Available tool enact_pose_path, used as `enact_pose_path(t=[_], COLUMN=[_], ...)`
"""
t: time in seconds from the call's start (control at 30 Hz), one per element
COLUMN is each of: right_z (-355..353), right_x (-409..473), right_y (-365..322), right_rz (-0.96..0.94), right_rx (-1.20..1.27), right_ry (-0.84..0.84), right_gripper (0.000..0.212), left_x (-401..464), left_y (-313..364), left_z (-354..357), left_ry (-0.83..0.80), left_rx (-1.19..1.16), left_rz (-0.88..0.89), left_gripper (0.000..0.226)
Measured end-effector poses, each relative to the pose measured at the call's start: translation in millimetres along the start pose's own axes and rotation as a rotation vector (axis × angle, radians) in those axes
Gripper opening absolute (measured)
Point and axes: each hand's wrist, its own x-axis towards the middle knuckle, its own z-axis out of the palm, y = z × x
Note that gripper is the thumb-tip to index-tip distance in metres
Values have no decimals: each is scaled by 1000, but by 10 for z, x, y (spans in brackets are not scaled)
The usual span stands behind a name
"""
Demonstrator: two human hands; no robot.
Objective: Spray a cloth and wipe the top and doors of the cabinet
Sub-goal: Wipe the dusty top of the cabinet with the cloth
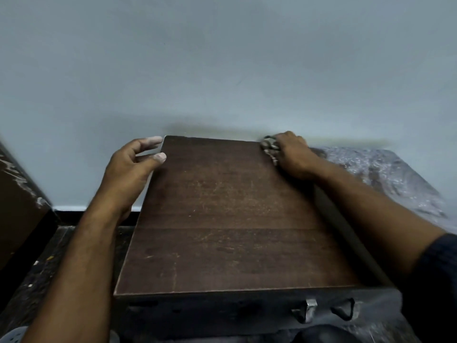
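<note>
we are wiping the cabinet top point(230, 214). our right hand point(294, 154) grips the cloth point(270, 148) at the back corner; left hand point(131, 169) steadies, fingers loose. next, pull the cloth toward us.

Most of the crumpled patterned cloth point(270, 149) lies hidden beneath the right hand's curled fingers point(284, 139); the brown wooden cabinet's doors point(222, 313) are blurred.

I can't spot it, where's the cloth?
The cloth is bunched under the right hand at the cabinet top's far right corner, by the wall.
</note>
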Motion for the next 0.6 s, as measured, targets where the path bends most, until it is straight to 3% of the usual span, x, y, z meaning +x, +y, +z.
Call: enact_pose_path(t=[0.17, 0.3, 0.4, 0.5, 0.6], right_z=[17, 179, 249, 161, 28], right_x=[-9, 33, -86, -129, -119], right_y=[-121, -948, -1300, -1045, -427], right_rz=[121, -104, -280, -276, -48], right_rx=[-45, -9, 116, 138, 85], right_ry=[9, -5, -42, -23, 14], right_gripper=[37, 30, 48, 48, 39], left_x=[-15, -15, 2, 13, -9], left_y=[-12, -49, -95, -138, -113], left_z=[-1, 57, 48, -3, -22], left_ry=[0, 12, 11, 10, 7], left_rx=[-23, -45, -56, -38, -30], left_rz=[-20, -11, -1, -12, -9], left_gripper=[33, 32, 33, 37, 36])
